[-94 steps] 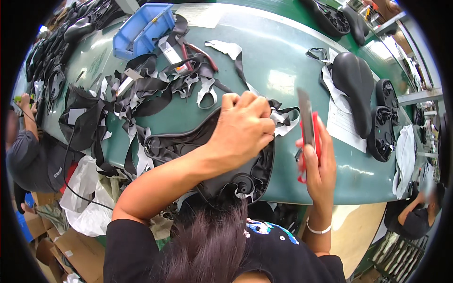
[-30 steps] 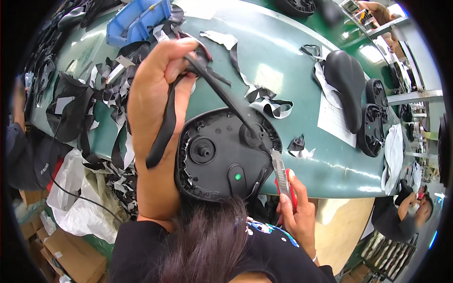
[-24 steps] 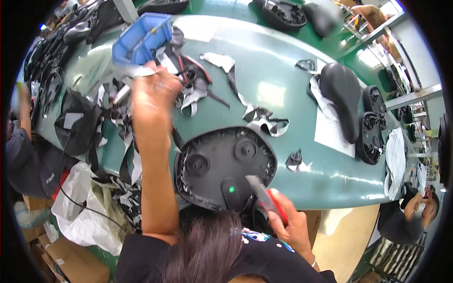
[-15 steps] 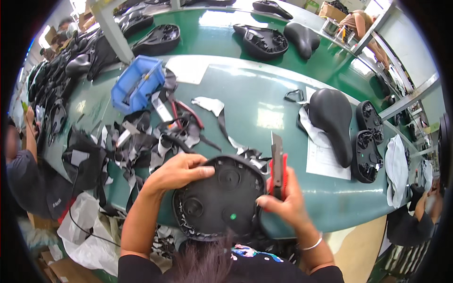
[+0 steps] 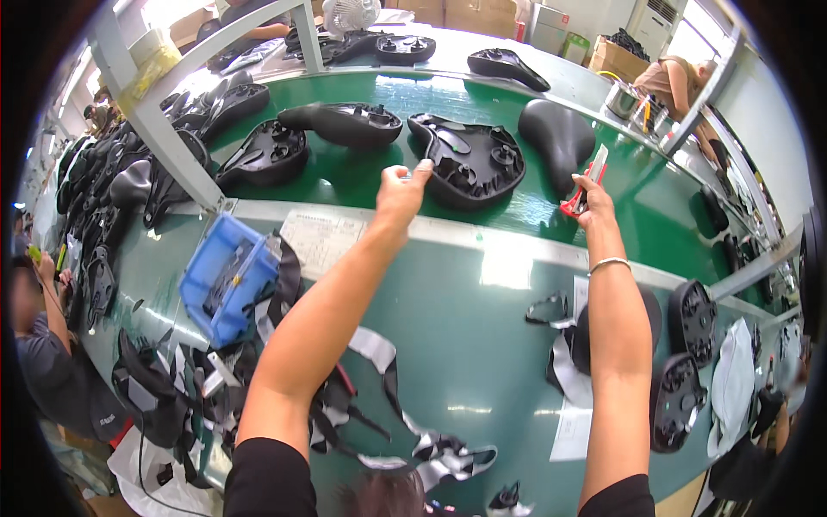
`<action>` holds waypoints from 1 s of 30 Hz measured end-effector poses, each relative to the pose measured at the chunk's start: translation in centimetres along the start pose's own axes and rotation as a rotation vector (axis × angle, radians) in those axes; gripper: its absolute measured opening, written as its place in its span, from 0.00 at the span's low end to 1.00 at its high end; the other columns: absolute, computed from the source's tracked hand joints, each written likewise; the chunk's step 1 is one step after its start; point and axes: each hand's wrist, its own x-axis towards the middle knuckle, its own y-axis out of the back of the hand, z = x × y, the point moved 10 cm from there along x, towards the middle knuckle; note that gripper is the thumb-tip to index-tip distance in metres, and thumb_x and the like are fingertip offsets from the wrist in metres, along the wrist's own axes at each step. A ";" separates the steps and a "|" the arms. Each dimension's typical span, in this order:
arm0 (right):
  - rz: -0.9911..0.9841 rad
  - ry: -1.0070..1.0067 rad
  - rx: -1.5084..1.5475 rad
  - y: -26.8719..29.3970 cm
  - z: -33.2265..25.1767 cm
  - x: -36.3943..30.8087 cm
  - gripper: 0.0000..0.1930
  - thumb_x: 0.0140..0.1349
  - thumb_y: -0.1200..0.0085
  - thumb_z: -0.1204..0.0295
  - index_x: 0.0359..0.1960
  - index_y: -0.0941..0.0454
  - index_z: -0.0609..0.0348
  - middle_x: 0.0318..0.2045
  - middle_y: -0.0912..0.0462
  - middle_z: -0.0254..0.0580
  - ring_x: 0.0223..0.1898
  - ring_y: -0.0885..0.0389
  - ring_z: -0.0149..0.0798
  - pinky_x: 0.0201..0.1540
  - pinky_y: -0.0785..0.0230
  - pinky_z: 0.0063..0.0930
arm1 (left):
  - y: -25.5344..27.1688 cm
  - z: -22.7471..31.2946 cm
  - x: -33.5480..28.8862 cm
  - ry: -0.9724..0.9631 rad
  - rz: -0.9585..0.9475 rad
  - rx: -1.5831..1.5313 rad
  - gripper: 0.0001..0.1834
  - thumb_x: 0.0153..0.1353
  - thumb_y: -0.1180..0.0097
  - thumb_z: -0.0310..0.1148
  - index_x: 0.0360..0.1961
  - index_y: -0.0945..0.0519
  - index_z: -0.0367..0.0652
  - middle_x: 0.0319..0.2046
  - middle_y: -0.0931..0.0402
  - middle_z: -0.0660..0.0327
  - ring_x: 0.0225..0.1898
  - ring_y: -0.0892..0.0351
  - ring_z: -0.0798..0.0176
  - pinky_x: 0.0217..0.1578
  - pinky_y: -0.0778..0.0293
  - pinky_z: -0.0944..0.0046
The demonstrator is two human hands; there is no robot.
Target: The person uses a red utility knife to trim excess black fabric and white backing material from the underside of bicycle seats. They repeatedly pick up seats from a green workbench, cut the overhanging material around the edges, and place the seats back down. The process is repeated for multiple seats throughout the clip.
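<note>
Both my arms reach across the bench to the far green surface. My left hand (image 5: 401,200) is closed at the near left edge of an upturned black bicycle saddle (image 5: 472,185), its thumb against the rim. The saddle's hollow underside faces up. My right hand (image 5: 594,203) grips a red utility knife (image 5: 572,205), blade pointing up and away. Just beyond the knife rests a smooth black saddle (image 5: 551,138), top side up. Left of my left hand lie two more upturned saddles, a long one (image 5: 357,129) and another (image 5: 267,155).
A blue bin (image 5: 202,280) stands at the left among black and grey fabric scraps (image 5: 379,349). A metal frame post (image 5: 168,129) rises at the left. Saddles are heaped behind it. Saddle shells (image 5: 676,401) lie at the right. Other people (image 5: 676,82) work around the benches.
The upturned saddle in front of me has gone from the near edge to the far green surface. Both hands have moved forward, the right still holding the knife. The view has tilted up.
</note>
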 end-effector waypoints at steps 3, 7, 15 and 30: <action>-0.066 0.135 0.085 -2.8 -0.6 3.2 0.28 0.48 0.34 0.75 0.54 0.27 0.48 0.34 0.26 0.27 0.34 0.28 0.31 0.39 0.28 0.34 | -3.5 -0.2 3.8 -0.008 -0.089 -0.024 0.40 0.57 0.42 0.58 0.63 0.38 0.44 0.53 0.31 0.55 0.49 0.28 0.60 0.45 0.31 0.60; -0.266 0.101 0.032 -4.7 -1.5 3.4 0.28 0.48 0.37 0.79 0.54 0.27 0.55 0.39 0.23 0.29 0.40 0.26 0.29 0.48 0.36 0.24 | -3.0 -1.9 5.6 0.034 -0.116 0.044 0.36 0.60 0.45 0.47 0.66 0.40 0.44 0.53 0.29 0.56 0.48 0.27 0.60 0.42 0.28 0.58; -0.306 0.176 -0.489 7.7 -12.4 -20.5 0.25 0.53 0.43 0.66 0.54 0.28 0.60 0.43 0.22 0.36 0.28 0.24 0.23 0.24 0.30 0.17 | 6.9 3.8 -12.7 0.089 -0.363 -0.020 0.25 0.61 0.52 0.38 0.57 0.30 0.34 0.51 0.28 0.54 0.54 0.32 0.63 0.57 0.40 0.66; -0.446 0.401 -0.691 6.6 3.9 -46.8 0.17 0.67 0.52 0.71 0.55 0.32 0.66 0.28 0.23 0.36 0.23 0.27 0.25 0.25 0.31 0.22 | 11.0 -5.1 -32.2 0.332 -0.377 -0.325 0.26 0.57 0.42 0.35 0.53 0.35 0.36 0.48 0.28 0.53 0.46 0.25 0.63 0.48 0.27 0.63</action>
